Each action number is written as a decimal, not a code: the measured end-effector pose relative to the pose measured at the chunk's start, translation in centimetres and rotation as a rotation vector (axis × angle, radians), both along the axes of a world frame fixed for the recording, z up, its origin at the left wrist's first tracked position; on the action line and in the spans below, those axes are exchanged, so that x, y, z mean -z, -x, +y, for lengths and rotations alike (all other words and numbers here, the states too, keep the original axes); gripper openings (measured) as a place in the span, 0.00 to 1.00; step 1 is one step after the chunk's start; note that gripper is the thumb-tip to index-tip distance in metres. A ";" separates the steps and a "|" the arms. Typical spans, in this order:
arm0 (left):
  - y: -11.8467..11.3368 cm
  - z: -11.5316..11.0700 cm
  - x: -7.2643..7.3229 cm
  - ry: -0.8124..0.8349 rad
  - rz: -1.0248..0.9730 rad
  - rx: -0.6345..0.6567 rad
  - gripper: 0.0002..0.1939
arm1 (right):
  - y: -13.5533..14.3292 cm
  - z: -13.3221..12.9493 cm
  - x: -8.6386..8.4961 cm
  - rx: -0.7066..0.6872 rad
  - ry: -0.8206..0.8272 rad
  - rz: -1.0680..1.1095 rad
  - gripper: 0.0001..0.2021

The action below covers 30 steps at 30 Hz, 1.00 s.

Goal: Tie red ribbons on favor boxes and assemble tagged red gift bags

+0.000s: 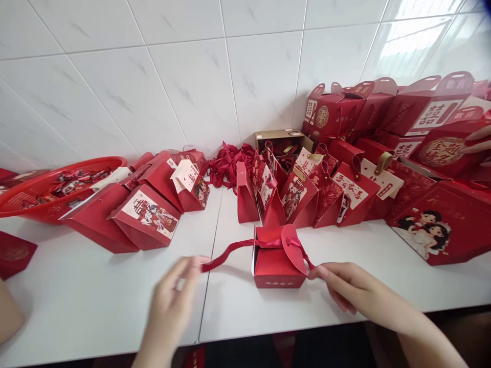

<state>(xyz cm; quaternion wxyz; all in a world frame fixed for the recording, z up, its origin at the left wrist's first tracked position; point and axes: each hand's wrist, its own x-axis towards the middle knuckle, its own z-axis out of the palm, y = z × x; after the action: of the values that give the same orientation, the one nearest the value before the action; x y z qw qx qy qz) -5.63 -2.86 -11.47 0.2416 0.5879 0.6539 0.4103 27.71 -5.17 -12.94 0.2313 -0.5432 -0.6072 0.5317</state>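
A small red gift box [278, 268] stands on the white table in front of me, with rounded flaps folded over its top. A dark red ribbon [233, 247] runs across it and threads through the flaps. My left hand [172, 291], blurred by motion, pinches the ribbon's left end out to the side of the box. Close by the box's right side, my right hand [345, 283] pinches the other end of the ribbon. Both hands are closed on the ribbon, and it sags a little on the left.
Behind the box stand several red gift boxes [299, 194] and a tangled heap of ribbons [233, 161]. More boxes [148, 214] and a red plastic basket [103, 163] are on the left. Large boxes [441, 220] stack up at right, where another person's hand [479, 140] shows. A tiled wall rises behind.
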 end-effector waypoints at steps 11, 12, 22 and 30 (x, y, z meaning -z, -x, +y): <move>-6.7 2.5 0.7 0.130 -1.130 0.098 0.22 | 4.0 3.6 1.3 0.643 0.157 1.155 0.20; -6.7 2.7 0.3 0.156 -1.235 0.074 0.20 | 4.0 3.8 0.8 0.666 0.165 1.252 0.19; -7.6 2.7 0.2 0.365 -1.477 -0.100 0.12 | 1.1 3.2 1.6 0.774 -0.181 1.245 0.06; -5.2 4.2 -2.9 -0.174 -1.318 -0.207 0.09 | 2.3 3.6 -1.3 0.819 -0.402 1.171 0.03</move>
<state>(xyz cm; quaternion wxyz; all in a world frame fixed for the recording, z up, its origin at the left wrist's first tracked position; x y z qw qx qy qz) -0.43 1.38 -8.61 0.5014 0.1662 0.3875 0.7556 25.44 -1.56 -11.65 0.7920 -0.3007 -0.2190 0.4841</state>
